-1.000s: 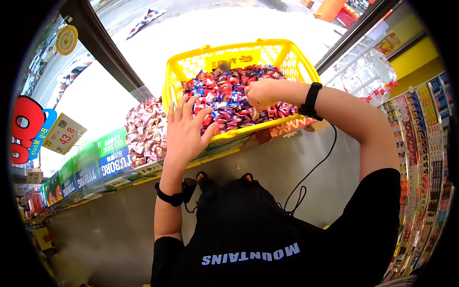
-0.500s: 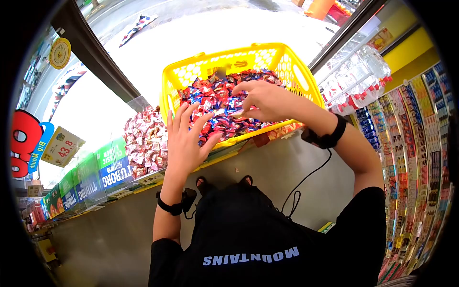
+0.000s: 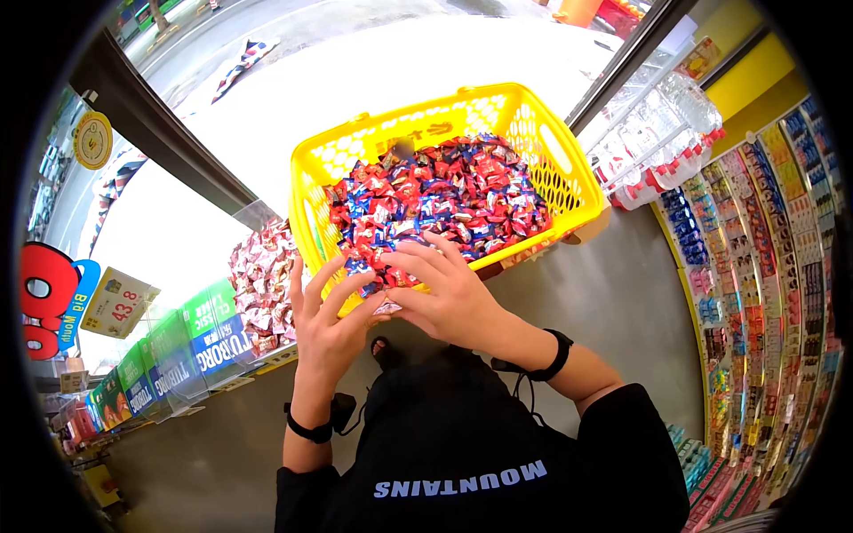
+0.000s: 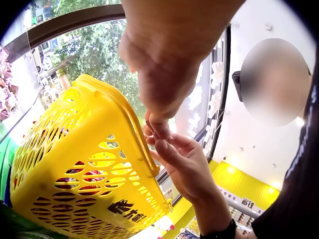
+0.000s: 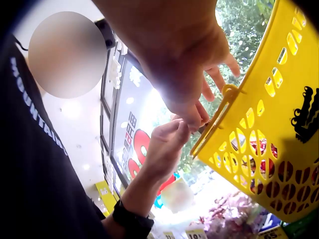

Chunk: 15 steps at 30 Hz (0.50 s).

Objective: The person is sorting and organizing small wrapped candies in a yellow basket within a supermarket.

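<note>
A yellow plastic basket [image 3: 570,218] holds a heap of red and blue wrapped candies [image 3: 444,191]. At its near left corner, my left hand [image 3: 327,330] and right hand [image 3: 458,306] meet, thumbs and fingertips together. Between them they pinch a small pale-pink wrapped candy [image 3: 388,307], mostly covered by the fingers. In the left wrist view, the right hand [image 4: 188,172] is just outside the basket rim, its fingertips against the left's. The right wrist view shows the left hand [image 5: 167,152] thumb up at the same spot; the right hand's other fingers spread loosely.
Left of the basket lies a pile of pink wrapped candies [image 3: 264,284] behind a clear divider, beside green and blue beer cartons [image 3: 213,329]. A price sign [image 3: 120,302] stands farther left. Bottled water [image 3: 657,124] and a packed goods shelf [image 3: 764,275] are on the right.
My right hand has come out of the candy heap, back and left to the basket's near corner. It has met my left hand, whose spread fingers have drawn in around the small candy.
</note>
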Available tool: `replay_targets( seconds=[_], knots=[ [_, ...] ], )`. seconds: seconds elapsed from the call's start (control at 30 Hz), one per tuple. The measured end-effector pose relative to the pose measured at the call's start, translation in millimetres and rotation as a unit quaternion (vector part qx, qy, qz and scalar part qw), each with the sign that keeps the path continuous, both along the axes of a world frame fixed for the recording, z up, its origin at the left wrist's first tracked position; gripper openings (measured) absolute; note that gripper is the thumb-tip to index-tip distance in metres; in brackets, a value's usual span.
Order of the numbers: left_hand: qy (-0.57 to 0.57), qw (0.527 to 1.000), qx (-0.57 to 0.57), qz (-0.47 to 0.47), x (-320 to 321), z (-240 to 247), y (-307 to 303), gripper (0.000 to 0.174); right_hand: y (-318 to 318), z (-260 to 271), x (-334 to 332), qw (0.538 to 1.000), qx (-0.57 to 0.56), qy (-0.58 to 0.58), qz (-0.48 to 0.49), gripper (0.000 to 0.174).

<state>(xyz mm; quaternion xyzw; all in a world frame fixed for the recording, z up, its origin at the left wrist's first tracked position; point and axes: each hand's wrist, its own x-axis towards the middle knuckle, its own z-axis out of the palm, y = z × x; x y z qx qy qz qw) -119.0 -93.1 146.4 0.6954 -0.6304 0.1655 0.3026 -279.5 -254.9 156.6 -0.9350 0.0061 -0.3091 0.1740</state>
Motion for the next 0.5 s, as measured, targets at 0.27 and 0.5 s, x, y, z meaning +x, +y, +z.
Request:
replay_targets(
  seconds=[0.27, 0.5],
  knots=[
    [0.05, 0.998, 0.022, 0.016, 9.6, 5.5, 20.9, 0.034, 11.0, -11.0, 24.0, 0.994, -0.078, -0.05, 0.051, 0.014],
    [0.094, 0.995, 0.007, 0.028, 26.4, -2.6, 45.7, 0.029, 21.0, -13.8, 45.4, 0.989, -0.105, -0.07, 0.079, 0.03]
  ],
)
